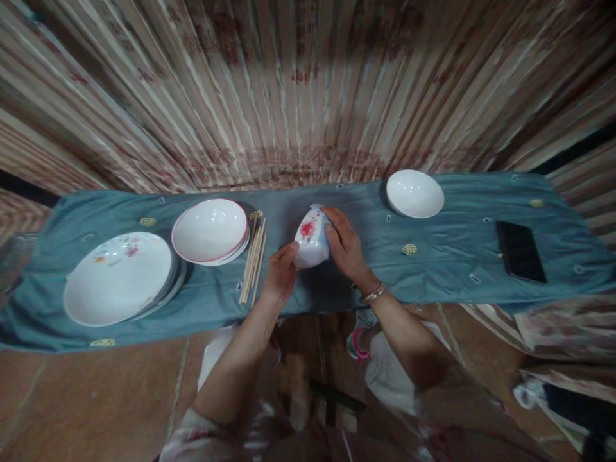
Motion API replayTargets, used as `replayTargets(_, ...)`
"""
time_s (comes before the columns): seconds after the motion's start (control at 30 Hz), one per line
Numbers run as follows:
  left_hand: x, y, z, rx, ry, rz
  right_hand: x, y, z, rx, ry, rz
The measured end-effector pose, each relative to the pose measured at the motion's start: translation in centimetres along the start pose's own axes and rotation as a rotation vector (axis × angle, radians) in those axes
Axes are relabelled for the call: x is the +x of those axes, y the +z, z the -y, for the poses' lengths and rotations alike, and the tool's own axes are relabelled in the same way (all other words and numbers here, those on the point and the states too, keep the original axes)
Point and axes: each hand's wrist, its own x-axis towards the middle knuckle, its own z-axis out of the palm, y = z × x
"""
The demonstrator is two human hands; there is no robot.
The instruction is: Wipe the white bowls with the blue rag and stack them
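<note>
A white bowl [307, 247] with a red flower on its outside is held tilted above the middle of the table. My left hand [282, 273] grips its lower left side, thumb on the outer wall. My right hand [347, 247] is closed at the bowl's right side, with what looks like a pale blue cloth [323, 235] pressed between its fingers and the bowl. Most of this cloth is hidden by the hand. Left of the bowl, several wooden chopsticks [253, 263] lie loosely together on the tablecloth.
On the blue-green tablecloth [375, 282] stand a stack of red-rimmed bowls [210, 230] and, further left, a stack of large flowered plates [120, 276]. A single white bowl [414, 194] sits at the back right. A black phone [520, 251] lies far right. A striped curtain [308, 96] hangs behind.
</note>
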Motion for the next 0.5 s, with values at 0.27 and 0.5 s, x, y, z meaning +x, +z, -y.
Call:
replayTargets(0.27,-0.7,-1.0,-0.1,0.184,0.010,0.033,0.0,0.5,-2.2,0.177,0.248,-0.072)
replayTargets(0.5,-1.1,-0.3,-0.2,0.266,0.045,0.090,-0.6,0.6,-1.7,0.181,0.252,-0.086)
